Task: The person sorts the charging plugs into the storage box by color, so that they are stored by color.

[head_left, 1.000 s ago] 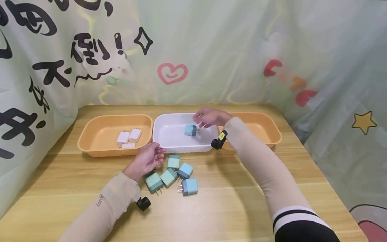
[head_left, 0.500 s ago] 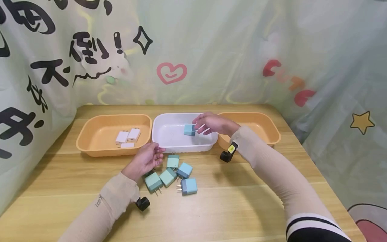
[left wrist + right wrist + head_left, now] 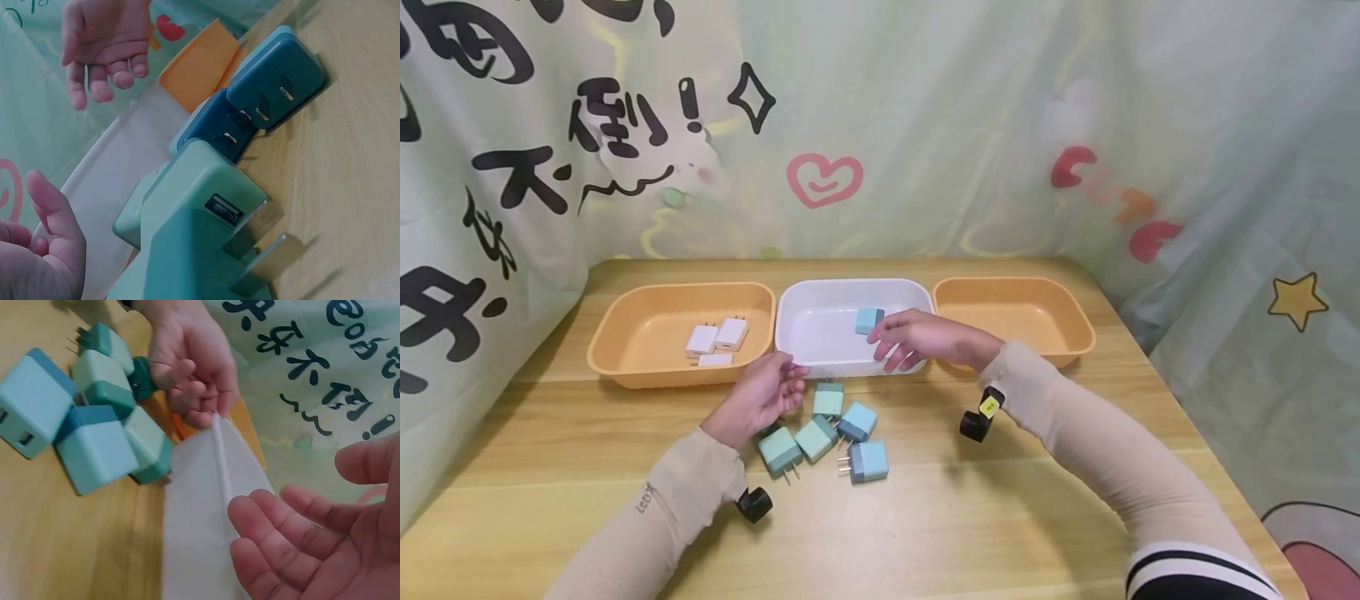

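Observation:
My left hand [image 3: 766, 390] pinches the rim of the white tray [image 3: 811, 327] at its near left corner, between thumb and fingers. The right hand [image 3: 917, 337] hovers above the tray's near right side, fingers loosely spread, holding nothing. Inside the tray lies one blue plug-in charger [image 3: 868, 321], its prong end hidden by the right fingers. Just in front of the tray, several chargers lie in a loose group on the table, among them a mint-green charger [image 3: 781, 452] and a light-blue charger [image 3: 869, 462]. Their metal prongs show up close in the left wrist view.
An orange tray [image 3: 647, 325] stands left of the white one, with white chargers [image 3: 731, 334] in it. Another orange tray [image 3: 1022, 312] stands on the right. The wooden table [image 3: 925, 533] stretches toward me, and a printed cloth [image 3: 940, 150] hangs behind.
My right hand has moved toward me and slightly down, from the tray's back right to its near right side. The left hand keeps its place, and the blue charger lies in the tray throughout.

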Demonstrator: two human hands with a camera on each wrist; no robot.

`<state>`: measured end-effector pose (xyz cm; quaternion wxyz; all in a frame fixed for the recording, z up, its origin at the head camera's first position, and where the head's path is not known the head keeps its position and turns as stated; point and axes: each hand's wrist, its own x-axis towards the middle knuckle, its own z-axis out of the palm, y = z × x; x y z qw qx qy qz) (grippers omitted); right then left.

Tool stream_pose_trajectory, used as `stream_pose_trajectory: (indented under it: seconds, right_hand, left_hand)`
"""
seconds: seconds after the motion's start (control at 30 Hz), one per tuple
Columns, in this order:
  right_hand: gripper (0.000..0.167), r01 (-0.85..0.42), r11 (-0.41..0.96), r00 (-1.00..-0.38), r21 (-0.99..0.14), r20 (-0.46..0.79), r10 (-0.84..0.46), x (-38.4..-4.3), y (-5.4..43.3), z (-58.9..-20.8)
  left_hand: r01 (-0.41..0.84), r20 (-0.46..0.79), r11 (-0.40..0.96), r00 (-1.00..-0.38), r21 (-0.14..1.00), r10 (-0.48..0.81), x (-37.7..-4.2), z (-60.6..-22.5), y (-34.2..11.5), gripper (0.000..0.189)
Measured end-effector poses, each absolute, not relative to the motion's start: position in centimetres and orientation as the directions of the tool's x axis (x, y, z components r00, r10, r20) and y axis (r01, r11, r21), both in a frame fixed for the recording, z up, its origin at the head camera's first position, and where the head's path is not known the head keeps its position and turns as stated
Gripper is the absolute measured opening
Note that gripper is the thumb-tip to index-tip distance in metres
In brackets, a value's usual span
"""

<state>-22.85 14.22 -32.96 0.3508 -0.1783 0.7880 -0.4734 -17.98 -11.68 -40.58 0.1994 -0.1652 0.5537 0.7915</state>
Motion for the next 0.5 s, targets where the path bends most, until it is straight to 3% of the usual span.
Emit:
stream_pose_trajectory:
  seconds: [0.23,0.5]
  right_hand:
    - [0.041,0.051,0.507,-0.620,-0.861,-0.425,-0.660,-21.7,14.0,-34.0]
    - [0.041,0.013,0.519,-0.587,-0.855,-0.427,-0.688,-20.9,13.7,-35.6]
  left_hand:
    - [-0.499,-0.485,-0.308,-0.865,0.810,0.125,-17.9,-40.5,-11.7,0.020]
    - [-0.483,-0.476,-0.327,-0.873,0.812,0.109,-17.9,-40.5,-11.5,0.017]
